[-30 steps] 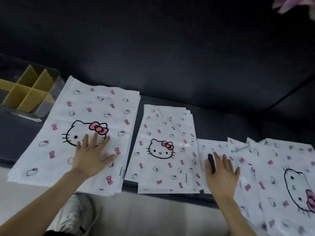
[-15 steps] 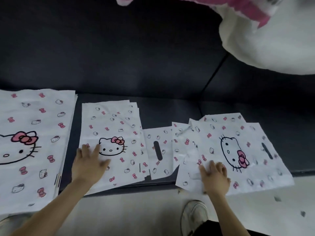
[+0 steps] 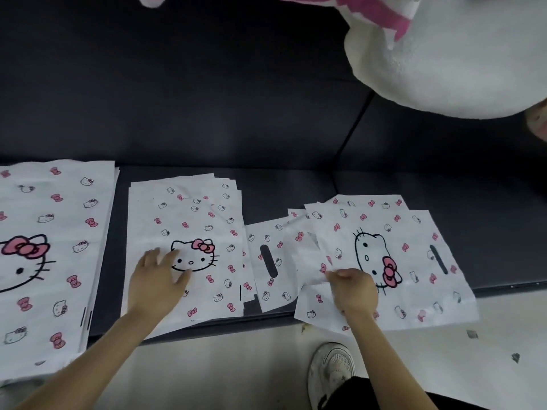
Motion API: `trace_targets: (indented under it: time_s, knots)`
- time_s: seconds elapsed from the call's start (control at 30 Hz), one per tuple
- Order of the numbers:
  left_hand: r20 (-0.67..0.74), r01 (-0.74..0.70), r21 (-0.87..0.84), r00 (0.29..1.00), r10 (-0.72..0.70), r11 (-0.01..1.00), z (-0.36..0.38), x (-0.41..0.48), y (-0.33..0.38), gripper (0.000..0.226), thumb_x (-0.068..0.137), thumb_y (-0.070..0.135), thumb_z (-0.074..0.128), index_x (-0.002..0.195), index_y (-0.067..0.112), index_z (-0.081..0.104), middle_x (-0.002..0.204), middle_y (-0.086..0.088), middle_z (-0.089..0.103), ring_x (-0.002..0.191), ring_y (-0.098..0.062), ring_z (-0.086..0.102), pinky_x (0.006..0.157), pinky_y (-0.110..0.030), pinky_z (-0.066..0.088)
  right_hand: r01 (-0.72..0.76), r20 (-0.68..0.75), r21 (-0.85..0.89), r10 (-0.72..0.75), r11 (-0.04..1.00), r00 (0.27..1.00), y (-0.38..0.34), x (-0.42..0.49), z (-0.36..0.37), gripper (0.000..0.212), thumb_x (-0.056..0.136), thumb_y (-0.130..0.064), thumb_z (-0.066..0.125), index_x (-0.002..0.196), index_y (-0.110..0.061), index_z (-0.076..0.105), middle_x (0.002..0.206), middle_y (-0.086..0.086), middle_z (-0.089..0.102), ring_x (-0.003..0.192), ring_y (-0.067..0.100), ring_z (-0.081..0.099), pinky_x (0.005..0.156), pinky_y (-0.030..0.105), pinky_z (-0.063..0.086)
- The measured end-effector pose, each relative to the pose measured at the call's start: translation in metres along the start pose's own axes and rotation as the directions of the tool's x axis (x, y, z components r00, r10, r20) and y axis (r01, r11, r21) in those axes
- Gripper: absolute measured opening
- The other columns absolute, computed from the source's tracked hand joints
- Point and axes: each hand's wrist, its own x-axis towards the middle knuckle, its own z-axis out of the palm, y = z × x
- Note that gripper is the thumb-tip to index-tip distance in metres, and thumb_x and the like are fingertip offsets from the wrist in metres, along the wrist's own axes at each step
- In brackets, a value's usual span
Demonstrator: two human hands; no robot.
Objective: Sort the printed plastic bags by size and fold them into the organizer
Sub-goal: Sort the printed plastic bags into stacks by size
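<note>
White plastic bags printed with a cat face and pink bows lie in piles on a dark sofa seat. A stack of large bags (image 3: 50,238) is at the left. My left hand (image 3: 157,282) rests flat, fingers spread, on the middle stack of medium bags (image 3: 189,220). A small bag (image 3: 268,261) with a slot handle lies between the piles. My right hand (image 3: 352,291) pinches the lifted, crumpled edge of a sideways bag (image 3: 393,255) in the mixed pile at the right. The organizer is out of view.
The dark sofa seat (image 3: 296,187) and its backrest fill the far side. A big white plush toy (image 3: 444,63) with pink trim hangs in at the top right. My white shoe (image 3: 331,371) stands on the pale floor below the seat's front edge.
The view has swung right, so the organizer left the frame. My left hand went from the large stack to the medium stack. My right hand moved onto the right pile and pinched up a bag's edge.
</note>
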Motion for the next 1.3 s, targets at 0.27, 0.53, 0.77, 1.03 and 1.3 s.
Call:
trace_targets:
  time_s: [0.27,0.53,0.77,1.03,1.3]
  knots:
    - [0.224,-0.257,0.008,0.942,0.249,0.966,0.005,-0.01,0.042,0.098,0.064,0.075,0.005,0.146,0.031,0.034,0.157,-0.005,0.021,0.146,-0.025,0.01,0.117,-0.036,0.011,0.136,0.09,-0.447,-0.107,0.884,0.99,-0.007,0.01,0.025,0.084,0.081,-0.074,0.043,0.145,-0.022,0.029,0.15,0.007,0.03,0.139,0.027,0.025,0.11,0.05,0.019]
    - [0.401,-0.282,0.197,0.897,0.185,0.939,0.023,-0.01,0.029,0.095,0.065,0.075,-0.003,0.149,0.037,0.018,0.16,-0.003,-0.001,0.146,-0.03,-0.009,0.117,-0.041,0.002,0.303,-0.008,-0.417,-0.337,0.857,0.942,0.01,0.013,0.027,0.066,0.081,-0.058,0.012,0.095,-0.024,0.067,0.109,-0.006,0.055,0.103,0.02,0.052,0.098,0.045,0.024]
    - [0.341,0.186,-0.678,0.936,0.081,0.711,-0.026,-0.037,0.054,0.06,0.076,0.066,0.061,0.128,0.036,0.053,0.137,0.016,0.049,0.128,-0.007,0.044,0.1,-0.025,0.037,0.274,0.087,0.184,-0.293,0.944,0.952,-0.086,-0.051,0.028,0.052,0.099,-0.039,0.04,0.051,-0.02,0.034,0.045,-0.005,0.033,0.048,0.016,0.033,0.054,0.027,0.029]
    - [0.466,0.499,-0.827,0.866,-0.182,0.258,-0.065,-0.033,0.022,0.083,0.055,0.086,0.059,0.114,0.028,0.054,0.104,-0.006,0.069,0.088,-0.026,0.07,0.072,-0.038,0.057,0.28,0.664,0.204,-0.343,0.938,0.664,-0.145,-0.111,0.073,0.057,0.099,-0.05,0.03,0.087,-0.009,0.068,0.077,-0.003,0.059,0.076,0.013,0.053,0.078,0.033,0.042]
    - [0.45,0.491,-0.549,0.856,-0.255,0.676,-0.054,0.01,-0.009,0.041,0.081,0.046,0.069,0.101,0.012,0.059,0.096,0.0,0.064,0.091,-0.02,0.059,0.075,-0.032,0.046,0.189,0.128,-0.506,-0.144,0.841,0.981,-0.049,-0.068,0.053,0.083,0.083,-0.059,0.053,0.149,-0.02,0.02,0.152,0.012,0.029,0.133,0.03,0.036,0.106,0.044,0.032]
